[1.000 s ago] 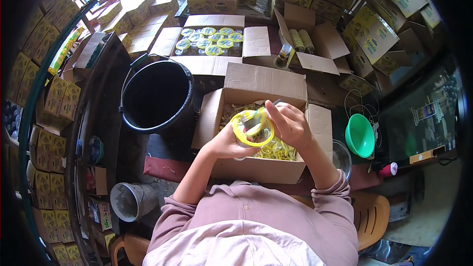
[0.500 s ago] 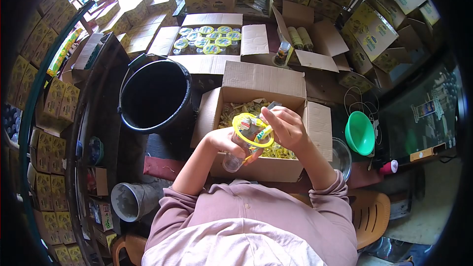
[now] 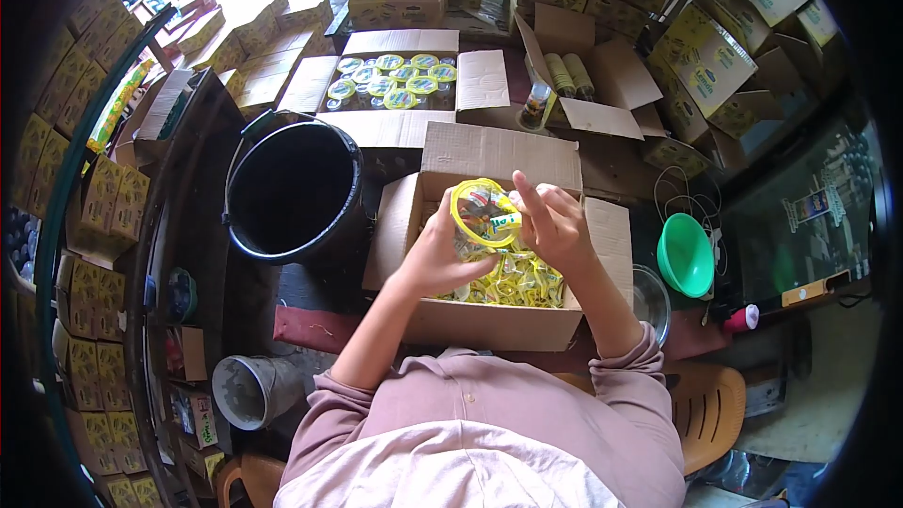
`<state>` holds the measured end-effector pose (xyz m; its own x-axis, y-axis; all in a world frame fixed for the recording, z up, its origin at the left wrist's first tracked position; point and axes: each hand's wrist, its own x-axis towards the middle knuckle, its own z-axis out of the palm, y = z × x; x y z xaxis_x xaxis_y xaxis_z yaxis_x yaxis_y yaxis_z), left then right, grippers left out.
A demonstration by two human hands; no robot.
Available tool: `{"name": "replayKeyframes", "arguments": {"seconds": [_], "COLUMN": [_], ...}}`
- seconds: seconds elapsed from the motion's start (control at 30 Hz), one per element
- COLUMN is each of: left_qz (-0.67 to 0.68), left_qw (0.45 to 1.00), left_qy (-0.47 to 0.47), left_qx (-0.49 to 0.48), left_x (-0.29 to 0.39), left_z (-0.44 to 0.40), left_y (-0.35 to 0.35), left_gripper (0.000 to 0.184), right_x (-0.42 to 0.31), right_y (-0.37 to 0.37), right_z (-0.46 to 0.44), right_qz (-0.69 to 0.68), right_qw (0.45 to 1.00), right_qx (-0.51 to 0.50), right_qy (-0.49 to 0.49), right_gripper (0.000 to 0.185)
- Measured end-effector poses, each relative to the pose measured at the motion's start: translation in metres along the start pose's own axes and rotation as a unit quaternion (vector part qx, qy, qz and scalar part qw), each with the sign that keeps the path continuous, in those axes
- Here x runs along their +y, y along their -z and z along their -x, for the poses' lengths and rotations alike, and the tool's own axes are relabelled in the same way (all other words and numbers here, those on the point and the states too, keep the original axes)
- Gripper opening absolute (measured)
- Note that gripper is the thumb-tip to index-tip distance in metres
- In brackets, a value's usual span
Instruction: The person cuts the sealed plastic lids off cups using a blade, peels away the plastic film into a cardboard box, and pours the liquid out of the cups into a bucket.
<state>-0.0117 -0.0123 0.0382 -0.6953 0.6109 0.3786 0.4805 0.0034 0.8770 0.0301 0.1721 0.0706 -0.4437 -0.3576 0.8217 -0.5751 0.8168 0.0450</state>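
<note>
One yellow-rimmed clear container sits in the left hand, its rim tilted up and its wall between the thumb and the curled fingers. At the rim's opposite side, the right hand has its index finger raised and the others bent; whether it pinches anything, I cannot tell. A small piece with green lettering shows at the rim, next to the right hand's fingers.

Beneath both hands is an open carton, its far flap standing up beyond them, with yellow-and-clear packets heaped inside. Left of the left hand, well apart, stands a black bucket, and nearer the person a grey bucket lies tilted. Right of the right hand are a green bowl and, nearer, a clear bowl partly hidden behind the right forearm.

Beyond the hands, a second open carton holds yellow-lidded jars. To its right, a third open carton holds two pale cylinders, with a clear jar just beside it.
</note>
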Motion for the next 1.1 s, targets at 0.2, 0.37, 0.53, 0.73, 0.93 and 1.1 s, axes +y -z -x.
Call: {"name": "replayKeyframes", "arguments": {"seconds": [0.2,0.37,0.53,0.73,0.93,1.1], "left_qz": [-0.022,-0.014,0.027,0.155,0.293,0.347], "left_qw": [0.996,0.998,0.998,0.980,0.919,0.872], "left_qy": [0.051,0.052,0.046,0.064,0.146,0.160], "left_qx": [0.071,0.020,-0.029,-0.107,-0.220,-0.306], "left_x": [0.008,0.010,0.004,-0.001,-0.004,-0.013], "left_z": [0.000,0.003,0.003,0.001,-0.005,-0.011], "left_y": [-0.009,0.003,0.009,0.011,0.018,0.019], "left_gripper": [0.060,0.058,0.057,0.058,0.061,0.053], "right_x": [-0.003,-0.002,-0.003,0.002,0.003,0.004], "right_y": [-0.007,-0.013,-0.015,-0.016,-0.014,-0.015], "right_z": [-0.003,-0.001,-0.002,0.000,0.004,0.011], "right_qz": [-0.011,-0.031,-0.046,-0.052,-0.078,-0.091], "right_qw": [1.000,0.999,0.999,0.998,0.996,0.995], "right_qx": [-0.003,-0.022,-0.021,-0.021,-0.034,-0.024], "right_qy": [0.007,0.013,0.019,0.025,0.015,0.013], "right_gripper": [0.058,0.060,0.060,0.060,0.057,0.053]}}
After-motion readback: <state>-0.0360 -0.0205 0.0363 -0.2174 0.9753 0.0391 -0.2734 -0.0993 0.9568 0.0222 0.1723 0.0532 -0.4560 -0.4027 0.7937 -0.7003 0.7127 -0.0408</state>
